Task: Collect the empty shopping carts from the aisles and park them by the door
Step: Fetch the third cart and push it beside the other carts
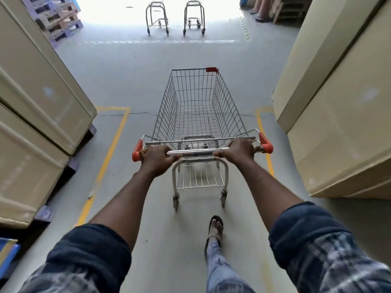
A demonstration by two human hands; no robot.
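Left hand (156, 158): fingers curled fully over the handle bar (197, 152) of the shopping cart (196, 115), thumb tucked under, gripping near the bar's left end just inside the orange end cap (137, 150). Right hand (237, 151): likewise wrapped closed round the same bar, near its right end and just inside the other orange cap (266, 142). Both arms are extended, with dark sleeves rolled above the elbow. The cart stands upright on the grey concrete floor (148, 81), in the middle of the aisle, its wire basket holding nothing visible and its lower rack likewise bare. A red plastic tag (211, 69) sits on the basket's front right corner; any marking on it is too small to read. Tall beige cartons flank the aisle on the left (38, 87) and on the right (338, 102); pale patches show on their faces, but no print can be made out. Yellow painted lines (110, 149) border the floor on each side of the cart. Well ahead, by the bright doorway (222, 9), two further carts are parked side by side, one on the left (157, 17) and one on the right (194, 17). Stacked pallets (57, 17) stand at the far left. A sandalled foot (215, 226) is planted behind the cart's right rear wheel.
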